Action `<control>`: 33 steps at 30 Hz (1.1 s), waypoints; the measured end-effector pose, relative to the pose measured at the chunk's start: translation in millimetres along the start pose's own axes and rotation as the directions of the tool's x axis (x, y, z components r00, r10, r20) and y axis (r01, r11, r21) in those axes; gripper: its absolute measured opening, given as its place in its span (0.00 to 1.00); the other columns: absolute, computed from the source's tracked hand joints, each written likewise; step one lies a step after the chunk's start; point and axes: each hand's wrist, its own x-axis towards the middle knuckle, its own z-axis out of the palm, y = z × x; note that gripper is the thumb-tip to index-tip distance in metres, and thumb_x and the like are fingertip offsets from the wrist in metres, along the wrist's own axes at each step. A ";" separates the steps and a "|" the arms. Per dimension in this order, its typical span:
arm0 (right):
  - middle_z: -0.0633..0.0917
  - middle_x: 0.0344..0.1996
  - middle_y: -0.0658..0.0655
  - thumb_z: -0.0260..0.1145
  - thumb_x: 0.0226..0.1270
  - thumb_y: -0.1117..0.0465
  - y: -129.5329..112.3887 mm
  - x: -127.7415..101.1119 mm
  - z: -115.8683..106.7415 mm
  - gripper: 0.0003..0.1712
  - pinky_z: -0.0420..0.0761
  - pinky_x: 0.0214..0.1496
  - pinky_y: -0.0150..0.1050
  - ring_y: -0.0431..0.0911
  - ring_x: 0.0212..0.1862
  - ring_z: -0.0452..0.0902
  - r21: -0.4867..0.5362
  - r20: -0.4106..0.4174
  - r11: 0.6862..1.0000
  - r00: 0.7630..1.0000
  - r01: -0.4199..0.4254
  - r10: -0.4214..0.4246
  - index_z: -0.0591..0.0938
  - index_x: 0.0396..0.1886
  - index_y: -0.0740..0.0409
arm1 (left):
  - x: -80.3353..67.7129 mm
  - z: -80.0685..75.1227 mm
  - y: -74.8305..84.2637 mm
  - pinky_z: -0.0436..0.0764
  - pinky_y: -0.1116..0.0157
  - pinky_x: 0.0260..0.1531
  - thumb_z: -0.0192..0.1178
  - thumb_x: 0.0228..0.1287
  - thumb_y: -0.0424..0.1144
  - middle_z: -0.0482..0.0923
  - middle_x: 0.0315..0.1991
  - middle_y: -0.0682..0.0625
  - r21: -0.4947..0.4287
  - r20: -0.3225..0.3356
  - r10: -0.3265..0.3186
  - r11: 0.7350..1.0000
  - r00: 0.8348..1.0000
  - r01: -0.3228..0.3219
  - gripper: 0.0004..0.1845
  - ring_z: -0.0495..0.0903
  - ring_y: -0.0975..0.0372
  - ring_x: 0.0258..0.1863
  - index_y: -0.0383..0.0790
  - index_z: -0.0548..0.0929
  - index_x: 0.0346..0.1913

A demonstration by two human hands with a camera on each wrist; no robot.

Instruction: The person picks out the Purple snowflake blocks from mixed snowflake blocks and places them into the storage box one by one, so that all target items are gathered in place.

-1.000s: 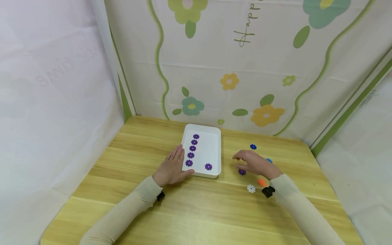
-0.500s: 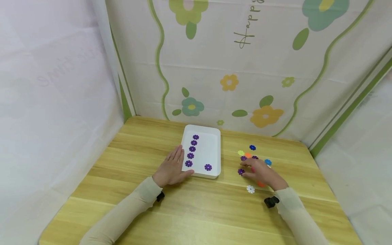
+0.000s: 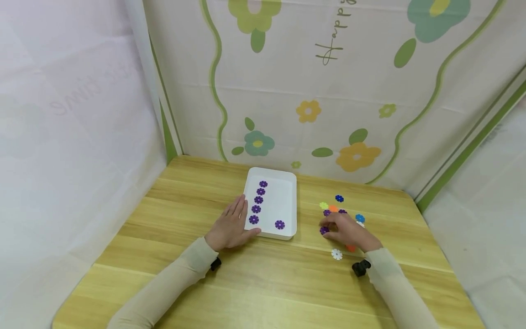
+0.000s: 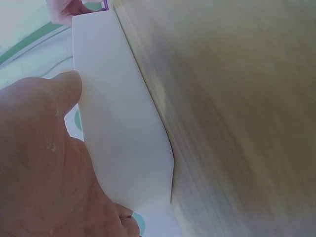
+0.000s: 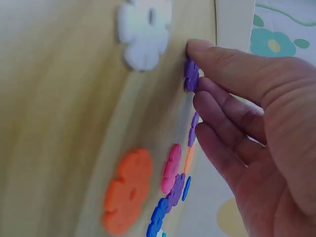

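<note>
A white tray [image 3: 289,201] holds a column of purple flower pieces [image 3: 258,199] and one more purple piece [image 3: 280,224] near its front edge. My left hand [image 3: 236,220] lies flat on the table, fingers straight, with the thumb [image 4: 66,86] against the tray wall [image 4: 118,123]. To the right of the tray, my right hand [image 3: 327,228] pinches a purple flower piece [image 3: 323,230] [image 5: 191,75] between thumb and forefinger; the piece lies on the wood at the near-left edge of the loose pile.
Loose flower pieces lie right of the tray: yellow-green [image 3: 323,205], blue [image 3: 339,198], another blue [image 3: 360,218], orange [image 3: 350,248] [image 5: 128,190], white [image 3: 337,254] [image 5: 144,32], pink [image 5: 172,167]. Cloth walls enclose the wooden table [image 3: 263,283] at the back and sides.
My right hand has drawn back toward me and down onto the purple piece at the pile's near-left, uncovering the pieces behind. The left hand and the tray have stayed put.
</note>
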 end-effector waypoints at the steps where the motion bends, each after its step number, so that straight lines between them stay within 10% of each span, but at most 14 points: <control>1: 0.90 0.46 0.52 0.78 0.66 0.60 1.0 1.4 -1.1 0.16 0.90 0.49 0.39 0.43 0.46 0.87 0.003 0.008 1.000 1.000 0.000 0.000 0.89 0.52 0.58 | 0.4 1.1 -0.6 0.49 0.46 0.86 0.45 0.79 0.69 0.38 0.86 0.31 -0.003 -0.005 0.001 1.000 1.000 -0.001 0.54 0.40 0.42 0.87 0.23 0.47 0.83; 9: 0.89 0.36 0.47 0.75 0.69 0.60 3.2 8.4 -15.4 0.02 0.83 0.40 0.31 0.36 0.37 0.80 0.089 0.082 0.996 0.997 0.001 -0.008 0.89 0.37 0.52 | 1.3 2.3 -1.5 0.49 0.46 0.86 0.42 0.78 0.71 0.37 0.86 0.32 -0.006 0.001 -0.001 1.000 1.000 0.001 0.55 0.40 0.43 0.87 0.24 0.46 0.83; 27: 0.90 0.36 0.58 0.65 0.81 0.56 -20.0 60.2 -71.6 0.09 0.80 0.34 0.33 0.43 0.30 0.77 0.071 0.217 0.997 0.976 -0.015 0.000 0.89 0.38 0.49 | 1.1 -1.4 0.6 0.48 0.47 0.86 0.40 0.78 0.72 0.36 0.86 0.33 0.029 0.025 -0.018 0.999 1.000 0.017 0.55 0.40 0.44 0.87 0.25 0.46 0.83; 33: 0.89 0.34 0.47 0.66 0.80 0.58 -43.8 84.0 -77.5 0.08 0.81 0.38 0.35 0.43 0.32 0.79 0.053 0.217 0.997 0.974 0.061 -0.071 0.89 0.38 0.51 | 0.5 -2.6 1.7 0.48 0.48 0.86 0.39 0.78 0.73 0.36 0.87 0.33 0.032 0.024 -0.019 0.999 1.000 0.018 0.55 0.40 0.44 0.88 0.25 0.46 0.84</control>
